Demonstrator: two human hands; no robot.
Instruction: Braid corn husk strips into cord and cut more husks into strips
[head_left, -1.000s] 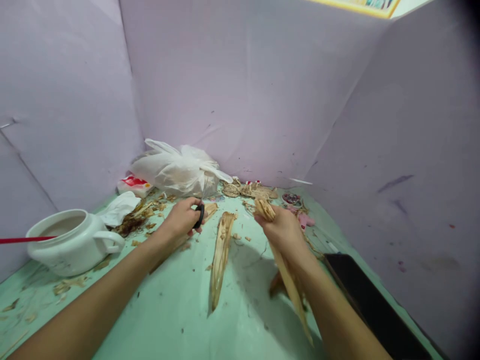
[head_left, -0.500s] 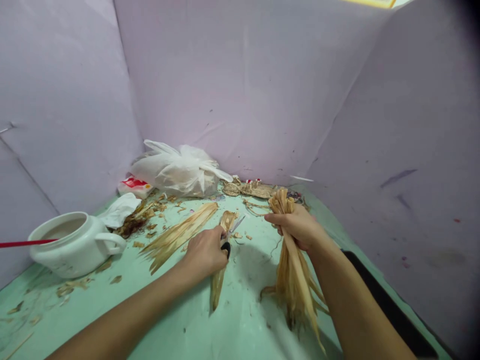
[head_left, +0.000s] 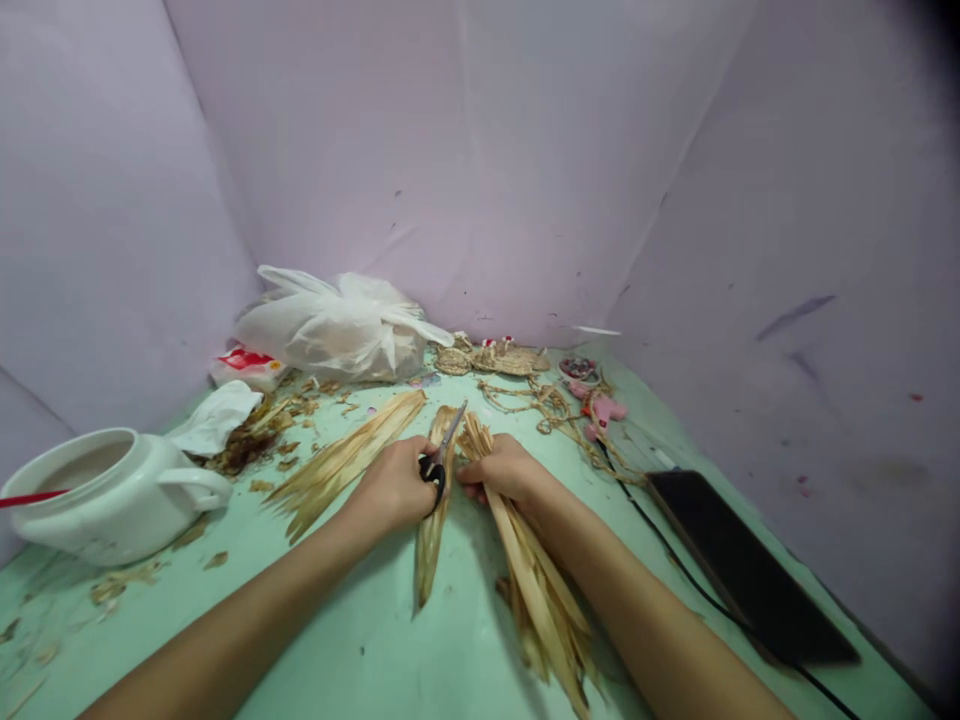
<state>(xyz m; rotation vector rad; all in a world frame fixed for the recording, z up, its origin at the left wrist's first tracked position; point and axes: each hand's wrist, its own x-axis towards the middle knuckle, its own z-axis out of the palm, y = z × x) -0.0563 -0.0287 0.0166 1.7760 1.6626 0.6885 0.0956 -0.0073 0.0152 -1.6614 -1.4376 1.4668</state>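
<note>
My left hand is closed around the black-handled scissors, whose blades point away from me. Beneath the scissors lies a single dried corn husk on the green tabletop. Just to the right, my right hand grips a bundle of dried corn husks near its narrow top end. The long loose ends hang toward me beside my right forearm. A flat fan of husks rests to the left of my left hand, apart from it.
At the left stands a white pot with a red stick. A white plastic bag and a tissue pack sit at the back, near woven husk pieces. Twine, a pink object and a black tablet-like device with a cable lie right.
My right hand has moved left and down with the husk bundle, close to the scissors. The device, twine and pink object show more now. The view has shifted slightly right.
</note>
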